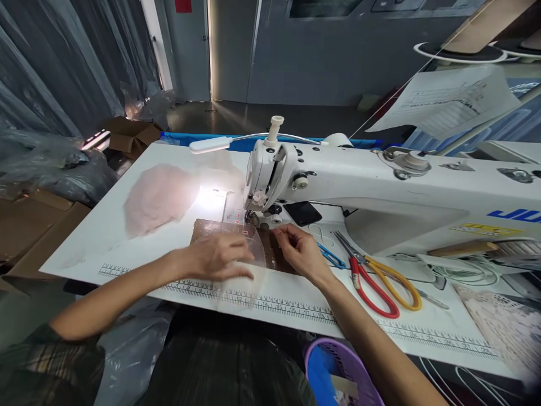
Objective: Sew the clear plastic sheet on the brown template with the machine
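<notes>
A white sewing machine stands on the table, its lamp lighting the needle area. In front of its presser foot lies a flat brown sheet, with a clear, round-edged plastic piece over it. Sheer pale fabric hangs toward the table's front edge. Slightly blurred, my left hand is over the brown sheet and fabric, its fingers stretched and apart. My right hand rests at the sheet's right part by the foot. Its thumb and index finger are pinched together; what lies between them is hidden.
Pink sheer fabric is heaped on the left of the table. Right of my right hand lie blue thread snips and red-and-yellow-handled scissors. A printed ruler runs along the front edge. Below stands a purple basket.
</notes>
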The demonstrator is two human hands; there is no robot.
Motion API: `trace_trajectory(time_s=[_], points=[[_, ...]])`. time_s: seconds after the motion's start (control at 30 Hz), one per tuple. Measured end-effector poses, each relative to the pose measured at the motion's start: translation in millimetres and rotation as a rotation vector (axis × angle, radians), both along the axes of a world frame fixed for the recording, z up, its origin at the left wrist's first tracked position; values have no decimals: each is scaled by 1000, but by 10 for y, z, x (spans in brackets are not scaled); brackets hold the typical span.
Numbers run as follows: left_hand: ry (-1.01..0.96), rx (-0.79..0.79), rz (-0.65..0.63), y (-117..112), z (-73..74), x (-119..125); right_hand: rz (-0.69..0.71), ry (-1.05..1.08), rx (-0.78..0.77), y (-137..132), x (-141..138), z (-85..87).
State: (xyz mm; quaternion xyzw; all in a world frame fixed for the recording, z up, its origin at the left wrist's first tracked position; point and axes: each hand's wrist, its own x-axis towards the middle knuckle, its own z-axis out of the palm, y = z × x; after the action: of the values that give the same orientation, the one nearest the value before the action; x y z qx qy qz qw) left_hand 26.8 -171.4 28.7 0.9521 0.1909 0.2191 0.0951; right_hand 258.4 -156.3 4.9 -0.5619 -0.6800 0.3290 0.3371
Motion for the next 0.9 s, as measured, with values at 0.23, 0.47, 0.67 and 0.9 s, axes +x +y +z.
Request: trace_trajectory(time_s=[0.23, 0.47, 0.67, 0.9], points=[[95, 116, 226, 442, -363, 207, 147, -109, -42, -105, -15, 108], [0, 224, 216, 367, -471, 40, 275, -297, 17, -71, -259, 69], [142, 367, 352, 694, -333, -302, 124, -80, -27, -39, -233, 5], [28, 150, 300, 420, -263, -177, 158, 266, 246, -213, -282, -29]])
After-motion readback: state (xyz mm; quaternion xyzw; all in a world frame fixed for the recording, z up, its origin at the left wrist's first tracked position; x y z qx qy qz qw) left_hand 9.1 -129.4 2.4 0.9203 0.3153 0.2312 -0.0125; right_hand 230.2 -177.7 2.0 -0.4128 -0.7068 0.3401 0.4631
